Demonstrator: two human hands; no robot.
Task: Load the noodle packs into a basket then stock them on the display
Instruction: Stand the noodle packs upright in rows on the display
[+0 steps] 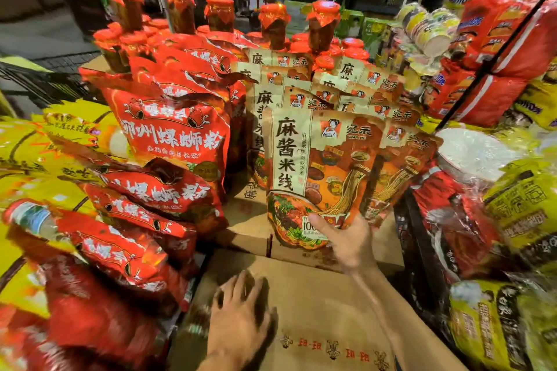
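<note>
A beige-and-orange noodle pack (319, 172) stands upright at the front of a row of like packs (355, 84) on the display. My right hand (346, 242) grips its lower right corner, thumb across the front. My left hand (238, 319) lies low in the view with fingers spread flat on a brown cardboard box (316, 310). Red noodle packs (171, 135) stand and lean to the left of the beige row. No basket is visible.
Jars with red cloth lids (322, 24) stand behind the packs. Yellow packs (36, 153) pile up at the left, yellow and red bags (512, 214) at the right. A black rod (494, 60) slants across the right side. People stand in the aisle far behind.
</note>
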